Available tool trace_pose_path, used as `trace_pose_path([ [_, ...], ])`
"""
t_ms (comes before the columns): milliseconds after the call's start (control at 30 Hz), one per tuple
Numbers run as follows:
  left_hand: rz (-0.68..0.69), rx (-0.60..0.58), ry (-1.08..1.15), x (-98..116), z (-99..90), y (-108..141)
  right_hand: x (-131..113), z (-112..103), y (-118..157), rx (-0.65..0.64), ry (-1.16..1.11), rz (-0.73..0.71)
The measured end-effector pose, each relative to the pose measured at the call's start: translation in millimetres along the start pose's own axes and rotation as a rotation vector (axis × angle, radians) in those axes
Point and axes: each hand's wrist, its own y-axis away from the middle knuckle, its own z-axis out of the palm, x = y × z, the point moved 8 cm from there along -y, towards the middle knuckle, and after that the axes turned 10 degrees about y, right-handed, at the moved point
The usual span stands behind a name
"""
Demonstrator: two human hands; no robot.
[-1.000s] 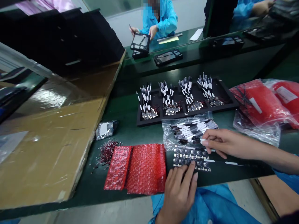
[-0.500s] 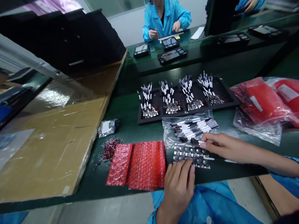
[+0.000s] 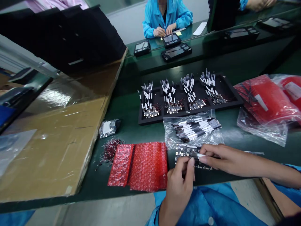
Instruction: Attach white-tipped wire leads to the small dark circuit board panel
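My right hand (image 3: 221, 158) pinches a thin black-and-white strip (image 3: 198, 155) above the dark circuit board panel (image 3: 182, 151). At the lower left corner of the panel, my left hand (image 3: 180, 185) has thumb and forefinger pressed close together near the strip's left end; what they hold, if anything, is too small to make out. Just behind the panel lies a clear plastic bag (image 3: 169, 131) with a pile of similar strips (image 3: 197, 128) on it. A black tray (image 3: 150, 121) farther back holds several bunches of strips joined to small boards.
Red bubble wrap (image 3: 145, 166) lies left of my hands, beside small dark red parts (image 3: 111, 150) and a silvery packet (image 3: 108, 128). Cardboard (image 3: 54, 150) covers the left side. Red bags (image 3: 263, 97) lie at the right. Across the table, a person in blue (image 3: 166, 18) works near black devices.
My right hand has brought the strip from the bag's edge down over the panel. My left fingers have lifted off the panel and drawn together near it. The person opposite has brought both hands together.
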Motion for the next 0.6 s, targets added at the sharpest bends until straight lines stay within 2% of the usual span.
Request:
trace_pose_path([
  [167,-0.048,-0.002,0.035,-0.1,-1.7,-0.8,21.1,4.9,-0.2,-0.027,0.001,0.051],
  [267,-0.052,0.009,0.024,2.2,-5.1,1.9,14.7,8.3,2.0,-0.118,-0.057,0.184],
  [333,-0.021,0.057,-0.017,7.0,-11.0,5.2,5.0,3.4,6.2,-0.126,-0.044,0.304],
  [400,0.074,0.147,-0.110,17.3,-19.7,9.8,-3.7,-6.2,12.0,-0.087,-0.018,0.403],
  [467,0.224,0.213,-0.239,31.1,-24.2,15.5,-7.4,-12.0,18.1,-0.073,-0.019,0.453],
  [533,0.366,0.205,-0.367,40.8,-20.3,20.4,-3.1,-13.3,24.0,-0.076,-0.028,0.492],
  [600,0.448,0.151,-0.464,42.2,-12.2,23.0,5.2,-11.6,29.0,-0.082,-0.034,0.529],
])
